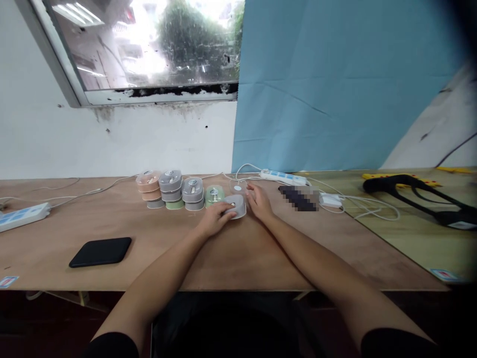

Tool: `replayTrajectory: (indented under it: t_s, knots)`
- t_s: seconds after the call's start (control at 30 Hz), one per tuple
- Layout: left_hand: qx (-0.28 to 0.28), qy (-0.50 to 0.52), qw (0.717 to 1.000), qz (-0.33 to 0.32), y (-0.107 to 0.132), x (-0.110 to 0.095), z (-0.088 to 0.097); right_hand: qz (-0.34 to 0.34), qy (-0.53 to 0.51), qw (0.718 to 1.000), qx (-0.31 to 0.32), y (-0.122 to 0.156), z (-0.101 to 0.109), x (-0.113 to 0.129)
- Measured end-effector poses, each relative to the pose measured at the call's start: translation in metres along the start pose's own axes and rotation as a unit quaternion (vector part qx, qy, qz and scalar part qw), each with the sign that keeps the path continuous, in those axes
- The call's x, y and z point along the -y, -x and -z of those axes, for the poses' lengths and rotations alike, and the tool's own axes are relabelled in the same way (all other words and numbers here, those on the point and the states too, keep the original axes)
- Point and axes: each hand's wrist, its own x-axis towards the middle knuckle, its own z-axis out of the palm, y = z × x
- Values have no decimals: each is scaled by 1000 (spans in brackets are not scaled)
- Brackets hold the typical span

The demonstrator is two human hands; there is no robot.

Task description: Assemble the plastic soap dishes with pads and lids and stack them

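Note:
My left hand (216,219) lies over the left side of a small grey plastic box (238,208), its fingers on the top and near edge. Just behind that box is a clear lid (237,188) with a round white label. My right hand (260,203) has its fingertips at the lid's right edge and seems to pinch it; the exact contact is too small to make out. Left of the grey box sits a green box (214,194) with a clear top. Farther left stand stacked boxes: grey ones (193,194), a grey-and-green stack (171,189) and an orange-and-grey stack (148,188).
A black phone-like slab (100,251) lies at the table's left. Power strips are at far left (24,216) and back right (283,177), with white cables. A blurred-out dark object (299,198) and a white adapter (330,200) lie right; a black frame-like object (421,199) is beyond.

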Motion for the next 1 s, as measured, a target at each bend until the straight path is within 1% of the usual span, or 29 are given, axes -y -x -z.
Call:
replayTrajectory:
  t_s: [0.07,0.17,0.23,0.3,0.37,0.47,0.6,0.77,0.87,1.0]
  knots:
    - [-58,41,996,47,-1,0,-1,34,-14,999,9,4,8,10]
    - [-147,101,978,110,-4,1,-2,88,-28,995,31,7,12,20]
    - [-192,139,963,131,-5,2,-2,117,-26,992,40,7,11,23]
    - [-221,175,949,143,-7,3,-3,125,-12,991,36,6,8,23]
    - [-234,201,939,152,-8,4,-3,109,4,994,28,5,5,21]
    - [-243,222,930,163,-8,4,-4,85,14,996,32,4,3,17]
    - [-271,245,913,180,-9,7,-4,83,14,995,47,5,3,15]
    - [-311,306,877,200,-11,13,-3,86,15,995,42,5,4,18]
    - [-324,301,871,215,-13,10,-1,83,23,996,25,9,4,23]
    - [-359,269,867,216,-14,4,5,57,34,998,15,12,3,26]
